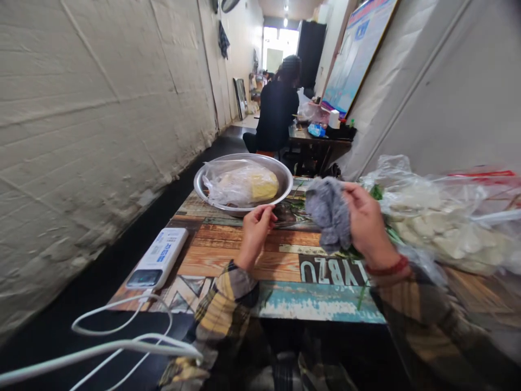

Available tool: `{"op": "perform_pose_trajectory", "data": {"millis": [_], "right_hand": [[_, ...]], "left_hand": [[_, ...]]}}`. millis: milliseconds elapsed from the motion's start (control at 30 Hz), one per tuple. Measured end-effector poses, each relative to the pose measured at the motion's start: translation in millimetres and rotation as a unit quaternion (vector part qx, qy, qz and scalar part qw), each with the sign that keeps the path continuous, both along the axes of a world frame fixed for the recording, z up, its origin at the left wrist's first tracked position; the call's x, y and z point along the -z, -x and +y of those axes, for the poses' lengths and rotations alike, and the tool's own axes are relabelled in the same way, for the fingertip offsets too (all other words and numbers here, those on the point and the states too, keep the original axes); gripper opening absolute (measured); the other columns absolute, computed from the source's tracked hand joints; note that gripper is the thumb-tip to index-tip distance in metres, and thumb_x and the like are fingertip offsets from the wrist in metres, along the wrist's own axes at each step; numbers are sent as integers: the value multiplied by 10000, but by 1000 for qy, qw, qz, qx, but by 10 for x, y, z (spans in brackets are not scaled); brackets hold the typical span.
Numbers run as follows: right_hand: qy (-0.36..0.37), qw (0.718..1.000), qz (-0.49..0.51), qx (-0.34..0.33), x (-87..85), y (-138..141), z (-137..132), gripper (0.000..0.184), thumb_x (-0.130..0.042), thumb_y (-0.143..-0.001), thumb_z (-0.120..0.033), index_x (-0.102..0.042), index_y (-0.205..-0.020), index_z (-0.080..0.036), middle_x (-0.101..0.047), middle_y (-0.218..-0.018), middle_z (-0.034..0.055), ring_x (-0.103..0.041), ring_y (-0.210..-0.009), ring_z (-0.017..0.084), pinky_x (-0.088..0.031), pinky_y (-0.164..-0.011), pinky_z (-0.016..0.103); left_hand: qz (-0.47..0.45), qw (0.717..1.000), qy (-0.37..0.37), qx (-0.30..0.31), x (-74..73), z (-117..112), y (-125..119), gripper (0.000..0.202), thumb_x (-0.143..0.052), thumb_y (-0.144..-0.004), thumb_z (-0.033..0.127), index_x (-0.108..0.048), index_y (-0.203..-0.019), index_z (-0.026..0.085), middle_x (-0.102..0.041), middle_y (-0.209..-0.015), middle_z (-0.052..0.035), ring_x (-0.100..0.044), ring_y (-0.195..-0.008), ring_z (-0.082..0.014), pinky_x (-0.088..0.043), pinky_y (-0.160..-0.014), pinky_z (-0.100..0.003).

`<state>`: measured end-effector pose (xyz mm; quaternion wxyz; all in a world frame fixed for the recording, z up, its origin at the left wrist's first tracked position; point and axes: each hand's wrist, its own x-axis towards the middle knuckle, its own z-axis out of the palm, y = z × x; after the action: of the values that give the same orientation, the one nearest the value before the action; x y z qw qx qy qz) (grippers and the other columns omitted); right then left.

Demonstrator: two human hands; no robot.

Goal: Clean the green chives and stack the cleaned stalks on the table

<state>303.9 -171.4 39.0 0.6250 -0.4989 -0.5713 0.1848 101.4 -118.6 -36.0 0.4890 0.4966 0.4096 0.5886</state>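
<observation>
A crumpled grey cloth [329, 214] hangs from my right hand [368, 225], which is closed on it above the table. My left hand [257, 231] is closed, thumb against curled fingers, right by the near rim of a metal basin [199, 187]. Whether it touches the rim or pinches something small, I cannot tell. Inside the basin lies a clear plastic bag [226, 182] with something pale and a yellow block [264, 184]. Scraps of green stalks [296, 205] lie on the table between basin and cloth.
The wood-patterned table [244, 255] carries a white power bank [158, 258] with white cables [118, 345] at left. Plastic bags of pale chunks [451, 233] fill the right side. Further back, a person in black [277, 114] sits at another table [303, 134]. A wall [101, 108] runs along the left.
</observation>
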Motion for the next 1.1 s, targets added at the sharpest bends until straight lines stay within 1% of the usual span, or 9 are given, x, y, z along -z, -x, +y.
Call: {"op": "perform_pose_trajectory", "data": {"millis": [167, 233, 300, 400, 567, 733, 833, 967, 1100], "right_hand": [[55, 983, -155, -79, 569, 942, -419, 275, -389, -928, -268, -567, -1137, -251, -639, -1070, 49, -585, -971, 179, -471, -861, 350], [45, 934, -302, -188, 760, 1284, -606, 350, -440, -913, -260, -501, -1257, -271, -563, -1249, 72, -507, -1138, 217, -424, -948, 394], [4, 856, -424, -297, 908, 1501, -749, 477, -558, -856, -378, -454, -1314, -292, -475, -1371, 69, -388, -1260, 291, -358, -1003, 484], [-8, 810, -476, -341, 1091, 1515, -755, 521, -560, -854, -427, -430, -1343, -303, -468, -1394, 37, -346, -1294, 292, -319, -1027, 496], [51, 854, -474, -209, 1364, 841, -157, 420, -488, -891, -266, -499, -1310, -250, -500, -1376, 56, -390, -1279, 245, -295, -1053, 482], [108, 899, -423, 27, 1236, 44, 405, 370, -350, -902, -174, -629, -1145, -159, -616, -1216, 122, -531, -1126, 241, -395, -970, 437], [34, 932, -354, 75, 1008, 107, 390, 369, -344, -916, -238, -604, -1172, -176, -618, -1194, 101, -536, -1117, 225, -412, -954, 422], [12, 908, -414, -59, 921, 931, -9, 416, -366, -905, -195, -517, -1292, -216, -503, -1355, 82, -462, -1196, 230, -379, -986, 420], [19, 830, -509, -228, 1102, 1705, -298, 512, -482, -877, -293, -411, -1377, -208, -474, -1392, 73, -334, -1305, 285, -302, -1038, 484]], "left_hand": [[52, 991, -68, -101, -167, -506, 642, 298, -563, -810, 365, -647, -993, 146, -599, -696, -8, -517, -581, -96, -421, -568, -222], [79, 985, -42, -145, -66, -671, 854, 290, -549, -820, 364, -640, -991, 147, -581, -686, 4, -502, -575, -92, -419, -568, -221], [109, 981, -7, -163, 96, -782, 995, 291, -545, -823, 368, -630, -998, 151, -585, -701, 5, -515, -583, -98, -427, -577, -228], [131, 976, 25, -174, 342, -866, 1069, 283, -541, -827, 374, -626, -983, 153, -578, -690, 8, -512, -585, -99, -426, -579, -225], [138, 982, 49, -117, 546, -907, 1006, 283, -539, -822, 380, -627, -967, 153, -592, -690, -2, -544, -601, -118, -442, -575, -233], [150, 982, 42, -109, 583, -920, 1014, 273, -537, -824, 365, -641, -967, 157, -590, -691, -5, -551, -636, -129, -441, -593, -236], [144, 983, 49, -106, 592, -928, 1023, 276, -534, -825, 373, -645, -951, 154, -586, -679, -3, -541, -614, -124, -431, -580, -236], [111, 984, 62, -123, 597, -946, 1027, 303, -540, -818, 391, -638, -977, 152, -587, -676, -1, -534, -592, -120, -429, -563, -236], [72, 979, 77, -176, 591, -961, 1055, 347, -578, -790, 410, -622, -1015, 149, -630, -806, -31, -545, -634, -113, -450, -597, -234]]}}
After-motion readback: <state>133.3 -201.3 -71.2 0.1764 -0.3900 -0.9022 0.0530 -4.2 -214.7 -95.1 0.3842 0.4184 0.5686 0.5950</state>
